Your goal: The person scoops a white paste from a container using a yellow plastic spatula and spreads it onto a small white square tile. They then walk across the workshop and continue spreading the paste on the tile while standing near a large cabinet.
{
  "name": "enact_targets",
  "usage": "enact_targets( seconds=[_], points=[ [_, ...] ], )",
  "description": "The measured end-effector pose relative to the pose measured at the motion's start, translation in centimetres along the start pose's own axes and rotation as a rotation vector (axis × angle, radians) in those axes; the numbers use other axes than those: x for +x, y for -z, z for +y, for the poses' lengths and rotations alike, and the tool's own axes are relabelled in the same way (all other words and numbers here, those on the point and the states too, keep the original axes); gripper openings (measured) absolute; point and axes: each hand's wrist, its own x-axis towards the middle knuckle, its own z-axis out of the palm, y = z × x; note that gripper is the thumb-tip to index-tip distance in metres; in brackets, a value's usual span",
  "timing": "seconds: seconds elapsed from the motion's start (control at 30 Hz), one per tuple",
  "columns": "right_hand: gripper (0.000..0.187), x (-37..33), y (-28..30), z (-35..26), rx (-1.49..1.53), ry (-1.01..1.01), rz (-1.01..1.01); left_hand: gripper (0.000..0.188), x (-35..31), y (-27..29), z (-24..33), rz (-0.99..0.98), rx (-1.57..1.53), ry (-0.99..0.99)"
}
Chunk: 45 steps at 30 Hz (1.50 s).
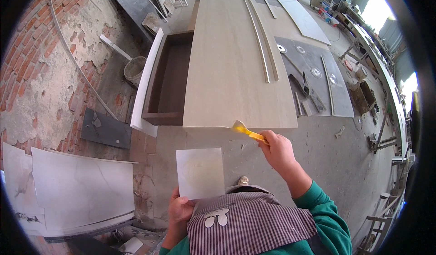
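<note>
My right hand is closed round the yellow handle of a small putty knife. The knife's pale blade meets the near edge of a long beige wood-look panel. My left hand grips the lower left corner of a square white board, held flat in front of my striped apron. A faint yellowish smear shows on that board. Left of the panel, a dark brown drawer with a white front stands pulled out.
Long metal strips lie on the panel. To its right, a grey slab carries discs and tools. A bucket stands by the brick wall. White marbled sheets lean at lower left. Metal racks line the right.
</note>
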Motion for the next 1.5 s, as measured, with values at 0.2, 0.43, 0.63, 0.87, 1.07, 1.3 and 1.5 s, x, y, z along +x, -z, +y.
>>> enact_targets(
  seconds=[0.2, 0.43, 0.63, 0.87, 1.07, 1.3, 1.5],
  points=[
    [0.019, -1.2, 0.9, 2.0, 0.044, -0.113, 0.000, 0.068, 0.2, -0.8, 0.0, 0.065, 0.054, 0.001],
    [0.019, -3.0, 2.4, 4.2, 0.156, -0.320, -0.031, 0.061, 0.4, -2.6, 0.4, 0.039, 0.032, 0.021],
    [0.019, -4.6, 3.9, 5.4, 0.107, -0.411, -0.077, 0.062, 0.9, -3.1, 0.4, 0.015, 0.074, 0.023],
    [0.018, -4.9, 4.7, 6.0, 0.244, -0.255, 0.020, 0.068, 0.8, -3.2, 0.4, 0.000, 0.059, 0.051],
    [0.019, -3.3, 3.8, 7.9, 0.195, -0.314, 0.047, 0.073, 0.9, -3.7, 0.2, 0.000, 0.063, 0.048],
    [0.018, -5.2, 4.2, 10.0, 0.292, -0.489, 0.087, 0.073, 0.7, -4.3, 0.0, 0.006, 0.094, 0.036],
    [0.017, -6.7, 4.4, 11.3, 0.343, -0.546, 0.119, 0.072, 0.6, -5.0, -0.3, -0.008, 0.102, 0.070]
  ],
)
